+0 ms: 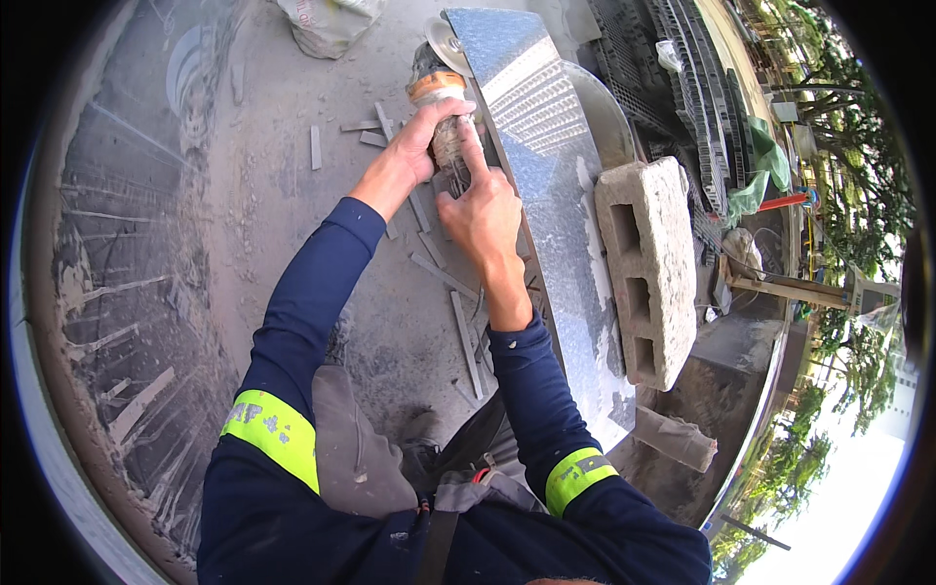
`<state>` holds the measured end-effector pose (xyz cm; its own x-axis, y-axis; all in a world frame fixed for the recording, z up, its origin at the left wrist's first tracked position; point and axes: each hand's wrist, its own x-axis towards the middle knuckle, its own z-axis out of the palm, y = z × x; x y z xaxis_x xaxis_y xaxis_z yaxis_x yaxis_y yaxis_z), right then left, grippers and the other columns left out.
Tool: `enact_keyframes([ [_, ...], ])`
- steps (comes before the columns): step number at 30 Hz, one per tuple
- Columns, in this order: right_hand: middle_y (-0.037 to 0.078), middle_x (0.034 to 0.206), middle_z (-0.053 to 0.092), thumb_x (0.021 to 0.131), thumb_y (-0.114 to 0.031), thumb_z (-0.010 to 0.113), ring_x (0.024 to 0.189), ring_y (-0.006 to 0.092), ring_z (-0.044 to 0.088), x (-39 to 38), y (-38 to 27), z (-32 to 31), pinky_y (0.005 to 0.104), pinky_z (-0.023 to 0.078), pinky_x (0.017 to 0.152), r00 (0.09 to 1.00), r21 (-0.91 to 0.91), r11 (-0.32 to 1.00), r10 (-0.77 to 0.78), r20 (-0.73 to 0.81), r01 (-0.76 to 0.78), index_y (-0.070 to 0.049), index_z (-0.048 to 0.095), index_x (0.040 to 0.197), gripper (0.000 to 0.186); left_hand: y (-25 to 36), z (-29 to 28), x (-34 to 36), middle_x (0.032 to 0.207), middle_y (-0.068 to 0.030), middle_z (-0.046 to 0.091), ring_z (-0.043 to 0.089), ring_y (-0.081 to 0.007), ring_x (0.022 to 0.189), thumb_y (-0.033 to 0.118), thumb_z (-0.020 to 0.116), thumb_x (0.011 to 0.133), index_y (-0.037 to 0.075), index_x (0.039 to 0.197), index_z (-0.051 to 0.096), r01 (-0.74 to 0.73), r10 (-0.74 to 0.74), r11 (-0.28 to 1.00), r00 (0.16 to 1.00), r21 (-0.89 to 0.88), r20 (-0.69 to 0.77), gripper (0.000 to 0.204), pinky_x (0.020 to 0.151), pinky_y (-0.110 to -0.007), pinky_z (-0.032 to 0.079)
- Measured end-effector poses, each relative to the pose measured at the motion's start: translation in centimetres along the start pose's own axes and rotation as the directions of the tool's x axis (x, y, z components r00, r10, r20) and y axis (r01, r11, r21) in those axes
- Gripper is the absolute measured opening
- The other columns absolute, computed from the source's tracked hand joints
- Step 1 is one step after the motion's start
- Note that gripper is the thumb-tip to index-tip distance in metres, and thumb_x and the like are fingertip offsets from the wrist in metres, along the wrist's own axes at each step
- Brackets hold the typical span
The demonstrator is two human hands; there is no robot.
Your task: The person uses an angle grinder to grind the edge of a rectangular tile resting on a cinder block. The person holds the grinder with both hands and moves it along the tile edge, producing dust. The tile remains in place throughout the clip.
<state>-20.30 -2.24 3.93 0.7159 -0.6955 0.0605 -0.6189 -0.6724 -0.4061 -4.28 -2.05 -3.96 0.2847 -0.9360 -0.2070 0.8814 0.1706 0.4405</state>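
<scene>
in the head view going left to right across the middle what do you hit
dusty floor → left hand gripping the angle grinder → right hand → grey stone slab → hollow concrete block → trees

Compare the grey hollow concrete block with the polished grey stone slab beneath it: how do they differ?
The grey hollow concrete block is thick, rough and pierced by rectangular holes; the polished grey stone slab is thin, flat and solid. The block looks matt and dusty, while the slab shines with reflections. The block is short, the slab long. Both are grey, and the block rests on the slab.
</scene>
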Motion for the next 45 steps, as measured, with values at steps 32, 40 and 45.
enact_keyframes([
  [32,0.025,0.098,0.069,0.074,-0.012,0.074,0.086,0.047,0.073,-1.5,0.3,-0.7,0.055,0.06,0.08,1.0,0.022,1.0,-0.003,0.011,0.003,-0.03,0.042,0.163,0.096,-1.7,0.2,-1.2,0.096,-0.0105,0.071,0.073,-0.0219,0.082,0.026,0.082,0.086,0.008,0.109,0.064,-0.028,0.028,0.999,1.0,-0.036,-0.005,0.035,0.076,-0.039,0.064],
  [40,0.025,0.095,0.069,0.074,-0.012,0.076,0.085,0.0462,0.073,-1.2,-0.6,-0.4,0.0548,0.06,0.078,0.999,0.012,1.0,0.024,0.022,-0.025,-0.031,0.039,0.164,0.099,-0.8,0.2,-1.2,0.097,-0.0138,0.073,0.073,-0.0228,0.081,0.027,0.081,0.086,0.007,0.111,0.063,0.006,-0.006,1.0,1.0,-0.016,-0.026,0.037,0.073,-0.041,0.065],
  [45,0.021,0.093,0.066,0.073,-0.012,0.08,0.081,0.043,0.073,-5.5,0.2,-1.3,0.0525,0.061,0.073,0.999,0.015,0.999,0.041,0.029,-0.041,-0.033,0.039,0.165,0.102,-3.4,1.0,-4.9,0.094,-0.0045,0.071,0.076,-0.0198,0.09,0.022,0.083,0.085,0.008,0.107,0.064,0.022,-0.022,0.998,1.0,-0.054,0.014,0.032,0.082,-0.038,0.065],
])
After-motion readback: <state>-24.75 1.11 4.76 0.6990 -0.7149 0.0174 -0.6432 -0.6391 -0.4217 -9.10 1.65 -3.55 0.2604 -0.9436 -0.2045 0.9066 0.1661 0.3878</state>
